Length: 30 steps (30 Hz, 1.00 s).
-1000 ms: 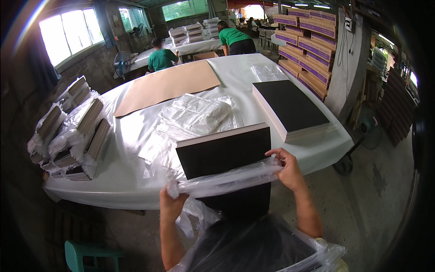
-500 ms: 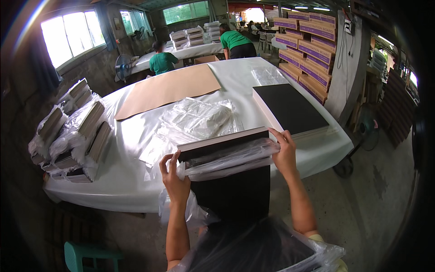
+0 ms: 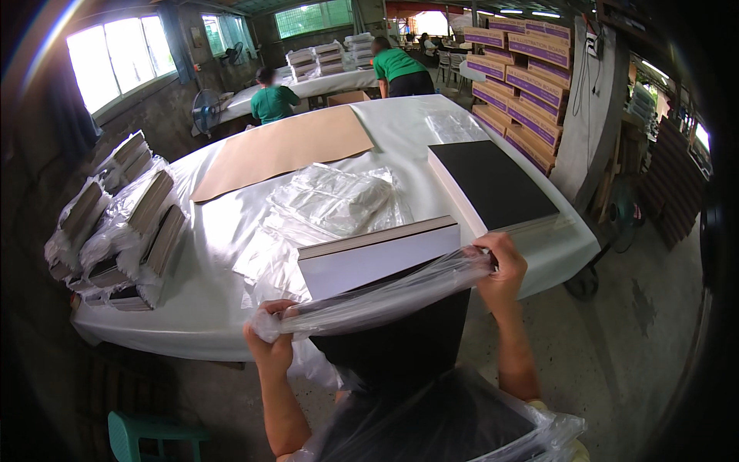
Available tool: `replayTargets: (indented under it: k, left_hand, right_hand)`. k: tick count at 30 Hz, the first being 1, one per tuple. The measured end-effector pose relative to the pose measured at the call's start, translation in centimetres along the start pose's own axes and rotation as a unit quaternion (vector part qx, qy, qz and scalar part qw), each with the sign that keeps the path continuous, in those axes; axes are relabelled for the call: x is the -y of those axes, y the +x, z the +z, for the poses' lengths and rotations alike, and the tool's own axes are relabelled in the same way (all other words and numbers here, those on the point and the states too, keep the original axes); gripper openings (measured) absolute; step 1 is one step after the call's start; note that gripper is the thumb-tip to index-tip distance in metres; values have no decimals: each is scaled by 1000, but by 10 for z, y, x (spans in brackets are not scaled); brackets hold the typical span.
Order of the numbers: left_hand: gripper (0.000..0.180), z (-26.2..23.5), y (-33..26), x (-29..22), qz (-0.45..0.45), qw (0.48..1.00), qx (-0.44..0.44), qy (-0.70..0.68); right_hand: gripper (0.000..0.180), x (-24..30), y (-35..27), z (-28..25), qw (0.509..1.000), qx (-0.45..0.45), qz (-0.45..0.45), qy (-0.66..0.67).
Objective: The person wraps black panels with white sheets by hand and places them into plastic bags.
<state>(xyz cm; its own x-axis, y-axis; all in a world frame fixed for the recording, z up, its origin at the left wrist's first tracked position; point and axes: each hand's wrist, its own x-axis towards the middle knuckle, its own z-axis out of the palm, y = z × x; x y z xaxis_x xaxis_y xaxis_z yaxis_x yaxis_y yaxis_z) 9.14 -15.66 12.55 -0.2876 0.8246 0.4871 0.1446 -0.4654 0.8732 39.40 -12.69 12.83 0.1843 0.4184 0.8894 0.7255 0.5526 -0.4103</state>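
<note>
Both my hands grip the gathered mouth of a clear plastic bag (image 3: 392, 296), which stretches taut between them. My left hand (image 3: 269, 343) is closed on its left end, and my right hand (image 3: 502, 273) is closed on its right end, slightly higher. Behind the stretched plastic a stack of boards (image 3: 377, 258) rests at the table's near edge, its pale face and layered top edge showing. Below the plastic a black board face (image 3: 392, 346) runs down toward me. More clear plastic lies over the black surface at my lap (image 3: 431, 423).
Loose plastic bags (image 3: 335, 200) lie mid-table, behind the boards. To the right is a black-topped board stack (image 3: 496, 185); to the left, wrapped bundles (image 3: 127, 223). A brown sheet (image 3: 285, 150) lies farther back. Two people in green work beyond. Cartons (image 3: 523, 92) are piled right; a green stool (image 3: 154, 435) stands lower left.
My hands have come down from the stack's top corners and spread apart, drawing the plastic toward me. The stack's pale face now shows where a black face and plastic were.
</note>
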Motion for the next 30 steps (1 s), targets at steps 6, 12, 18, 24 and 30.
replayTargets:
  k: [6,12,18,24,30]
  left_hand:
    - [9,-16,3,0,-137,960,87,-229]
    - [27,-13,1,15,-285,837,226,-409]
    - [74,-16,-17,36,-303,747,388,-446]
    - [57,-21,-28,34,-325,734,490,-340]
    - [43,-19,-40,32,-332,745,540,-208]
  right_hand:
    - [18,1,6,-29,975,111,135,139]
    - [15,15,3,-42,927,165,246,232]
    - [14,13,-12,-63,862,182,288,376]
    - [44,29,-19,-88,686,238,393,564]
    - [63,18,-36,-101,568,283,390,667]
